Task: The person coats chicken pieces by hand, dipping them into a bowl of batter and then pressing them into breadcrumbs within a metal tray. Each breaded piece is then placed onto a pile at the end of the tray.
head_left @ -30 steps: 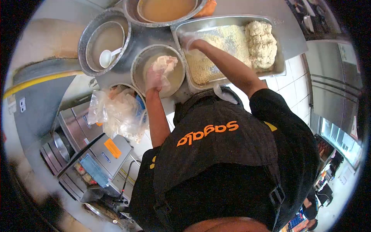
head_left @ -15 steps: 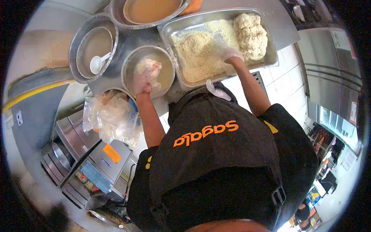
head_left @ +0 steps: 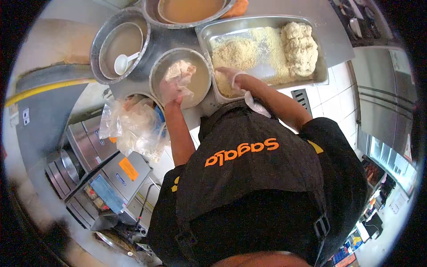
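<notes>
My left hand point(head_left: 171, 92), in a clear glove, is closed around a pale, pinkish piece of raw meat point(head_left: 181, 72) over a round bowl point(head_left: 203, 80) of cloudy liquid. My right hand point(head_left: 230, 76), also gloved, is at the near left corner of a metal tray point(head_left: 323, 75), touching the crumbs; its fingers reach left toward the tray's edge and look extended. Pale crumbs point(head_left: 235, 52) lie heaped in the tray's left part. Coated pieces point(head_left: 300, 49) are lined up along its right side.
A bowl point(head_left: 98, 71) holding liquid and a white scoop point(head_left: 121, 64) stands at the left. Another bowl point(head_left: 191, 22) with brownish liquid is at the back. Plastic bags point(head_left: 133, 124) hang at the near left. Metal cabinets point(head_left: 122, 178) stand lower left.
My right hand has moved left across the tray, from the middle to its near left corner. My left hand still holds the meat over the bowl. The whole view has shifted slightly.
</notes>
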A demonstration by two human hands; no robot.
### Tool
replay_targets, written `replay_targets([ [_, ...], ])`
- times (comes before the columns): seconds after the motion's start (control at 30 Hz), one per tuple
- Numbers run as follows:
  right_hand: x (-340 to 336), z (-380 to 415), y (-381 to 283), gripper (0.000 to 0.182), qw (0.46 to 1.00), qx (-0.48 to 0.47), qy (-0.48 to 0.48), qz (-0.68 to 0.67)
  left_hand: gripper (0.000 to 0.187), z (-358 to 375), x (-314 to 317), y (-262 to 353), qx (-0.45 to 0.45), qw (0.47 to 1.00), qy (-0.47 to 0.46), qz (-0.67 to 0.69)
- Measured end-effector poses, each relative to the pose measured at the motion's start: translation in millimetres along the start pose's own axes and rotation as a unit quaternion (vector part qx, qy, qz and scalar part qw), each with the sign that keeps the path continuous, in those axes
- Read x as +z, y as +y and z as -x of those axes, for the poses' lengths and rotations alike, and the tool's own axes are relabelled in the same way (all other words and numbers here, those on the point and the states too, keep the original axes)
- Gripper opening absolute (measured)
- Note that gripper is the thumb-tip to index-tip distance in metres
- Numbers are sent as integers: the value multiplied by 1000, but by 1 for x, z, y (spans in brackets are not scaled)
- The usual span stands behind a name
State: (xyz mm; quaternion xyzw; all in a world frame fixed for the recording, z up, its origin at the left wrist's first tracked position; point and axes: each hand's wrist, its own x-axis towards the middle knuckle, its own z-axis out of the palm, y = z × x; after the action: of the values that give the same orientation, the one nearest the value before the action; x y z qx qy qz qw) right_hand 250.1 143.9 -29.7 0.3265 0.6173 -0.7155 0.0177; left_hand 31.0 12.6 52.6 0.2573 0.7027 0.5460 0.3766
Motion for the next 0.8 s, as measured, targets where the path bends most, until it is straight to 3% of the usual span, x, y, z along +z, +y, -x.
replay_targets([
  [0.03, -8, -16, 23, 42, 997, 9, -19, -72, 29, 0, 0, 0, 24, 1000, -4, -16],
  [0.13, -27, 1, 9, 38, 997, -12, 3, -77, 29, -2, 1, 1, 98, 993, -10, -60],
  [0.2, -38, 16, -20, 37, 993, -17, 15, -119, 33, -6, -3, -6, 33, 999, 7, 35],
  [0.27, -56, 14, -32, 37, 964, 3, 4, -267, 38, -17, -5, -26, -142, 957, 42, 251],
  [0.3, -81, -11, -5, 38, 979, 22, 54, -194, 39, -19, -7, -30, -172, 937, 37, 301],
  [0.37, -92, -4, -34, 35, 990, 37, 125, 59, 41, -17, -10, -32, -198, 914, 18, 353],
  [0.5, -88, 34, -143, 34, 921, 151, 148, 328, 44, -26, -17, -48, -198, 899, -21, 390],
  [0.6, -125, -23, -74, 35, 920, -4, 188, 344, 44, -12, -10, -13, -219, 896, -35, 384],
  [0.63, -109, -8, -107, 34, 857, -36, 214, 468, 42, -2, -4, 12, -234, 894, -39, 379],
  [0.67, -99, -11, -110, 36, 846, -17, 242, 474, 40, 4, 0, 30, -248, 892, -43, 375],
  [0.73, -89, -23, -109, 42, 823, 17, 295, 486, 44, -2, -5, 3, -213, 899, -75, 374],
  [0.77, -91, -45, -79, 41, 843, -28, 265, 467, 46, -3, -8, -7, -197, 902, -91, 373],
  [0.8, -87, -61, -43, 40, 781, -79, 235, 574, 47, -3, -7, -4, -195, 902, -89, 374],
])
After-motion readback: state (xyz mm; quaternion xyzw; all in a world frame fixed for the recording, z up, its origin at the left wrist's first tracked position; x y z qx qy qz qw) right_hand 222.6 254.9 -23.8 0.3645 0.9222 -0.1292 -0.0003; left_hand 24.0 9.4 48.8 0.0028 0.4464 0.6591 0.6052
